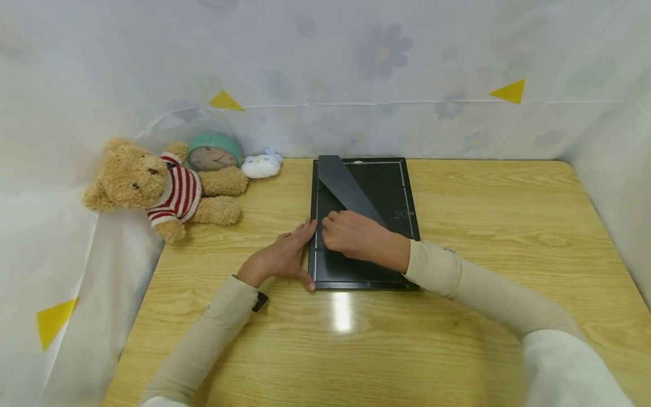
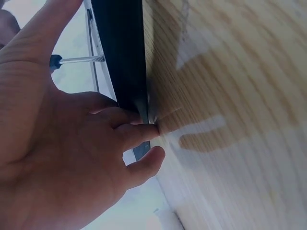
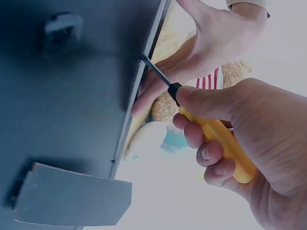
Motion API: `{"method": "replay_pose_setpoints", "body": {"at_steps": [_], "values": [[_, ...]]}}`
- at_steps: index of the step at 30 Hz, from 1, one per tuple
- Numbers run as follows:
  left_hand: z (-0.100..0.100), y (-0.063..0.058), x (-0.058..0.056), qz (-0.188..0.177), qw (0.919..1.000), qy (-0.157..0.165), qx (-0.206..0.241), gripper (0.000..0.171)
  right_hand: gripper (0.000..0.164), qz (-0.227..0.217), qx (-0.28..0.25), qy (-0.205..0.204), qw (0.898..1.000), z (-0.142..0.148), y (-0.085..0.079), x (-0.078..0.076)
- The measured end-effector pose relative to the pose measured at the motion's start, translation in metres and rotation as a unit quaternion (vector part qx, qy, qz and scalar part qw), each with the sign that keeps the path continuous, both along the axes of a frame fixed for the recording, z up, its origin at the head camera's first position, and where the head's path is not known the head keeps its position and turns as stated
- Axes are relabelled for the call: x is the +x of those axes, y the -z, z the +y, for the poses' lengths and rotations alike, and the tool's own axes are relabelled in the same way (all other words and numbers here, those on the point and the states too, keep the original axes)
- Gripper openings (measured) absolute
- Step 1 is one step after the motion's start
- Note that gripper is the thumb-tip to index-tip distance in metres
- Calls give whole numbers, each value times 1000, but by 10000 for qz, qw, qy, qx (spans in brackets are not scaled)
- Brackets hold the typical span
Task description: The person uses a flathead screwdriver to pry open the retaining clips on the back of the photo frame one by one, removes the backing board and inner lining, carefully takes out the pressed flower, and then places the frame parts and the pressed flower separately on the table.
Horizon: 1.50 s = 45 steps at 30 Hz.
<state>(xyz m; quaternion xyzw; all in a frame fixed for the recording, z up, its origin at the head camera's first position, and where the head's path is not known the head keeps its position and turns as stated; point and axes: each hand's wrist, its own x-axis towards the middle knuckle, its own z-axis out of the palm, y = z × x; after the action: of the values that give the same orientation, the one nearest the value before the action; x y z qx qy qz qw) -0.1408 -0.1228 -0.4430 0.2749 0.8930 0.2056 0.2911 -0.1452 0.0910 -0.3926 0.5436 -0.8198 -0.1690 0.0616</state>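
A black picture frame point(image 1: 346, 268) lies back side up on the wooden table, its flat stand point(image 1: 346, 186) slanting across the upper half of the backing. My right hand point(image 1: 351, 234) grips a screwdriver with a yellow handle point(image 3: 225, 143), thumb and fingers wrapped round it. The screwdriver's tip is at the inner edge of the frame's left side, where the metal shaft point(image 2: 79, 60) also shows in the left wrist view. My left hand point(image 1: 282, 257) rests against that same side from outside, fingers extended and thumb spread toward the near left corner.
At the back left, a teddy bear point(image 1: 175, 189) in a striped shirt lies on its side. Behind its legs are a green round clock point(image 1: 215, 151) and a small white plush point(image 1: 261, 165). A pale flowered sheet point(image 1: 330, 73) hangs behind the wooden table point(image 1: 488, 226).
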Motion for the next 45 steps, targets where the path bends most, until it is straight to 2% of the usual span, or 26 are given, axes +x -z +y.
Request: {"method": "replay_pose_setpoints", "body": {"at_steps": [8,13,18,26,33,37,42,45], "values": [[-2,1,0,-29,9998,-22,211,147,8,-78,178,-178,9997,-17,-13,-4],[-2,1,1,-50,9993,7,366,149,8,-506,172,-104,9985,-28,-18,-6],[-2,0,1,-5,9992,58,394,143,15,-824,93,-24,9966,-40,-24,-8],[-3,-1,3,100,9997,166,177,121,17,-709,220,-118,9972,-57,-28,-10],[-2,4,2,258,9955,468,785,119,18,-657,374,-278,9967,-73,-32,-14],[-4,3,3,334,9957,503,706,115,16,-743,526,-280,9955,-83,-34,-15],[-5,1,5,68,9985,308,437,103,14,-740,882,-188,9932,-95,-37,-14],[-6,2,4,-43,9979,277,584,102,14,-847,1082,-61,9905,-96,-39,-13]]}}
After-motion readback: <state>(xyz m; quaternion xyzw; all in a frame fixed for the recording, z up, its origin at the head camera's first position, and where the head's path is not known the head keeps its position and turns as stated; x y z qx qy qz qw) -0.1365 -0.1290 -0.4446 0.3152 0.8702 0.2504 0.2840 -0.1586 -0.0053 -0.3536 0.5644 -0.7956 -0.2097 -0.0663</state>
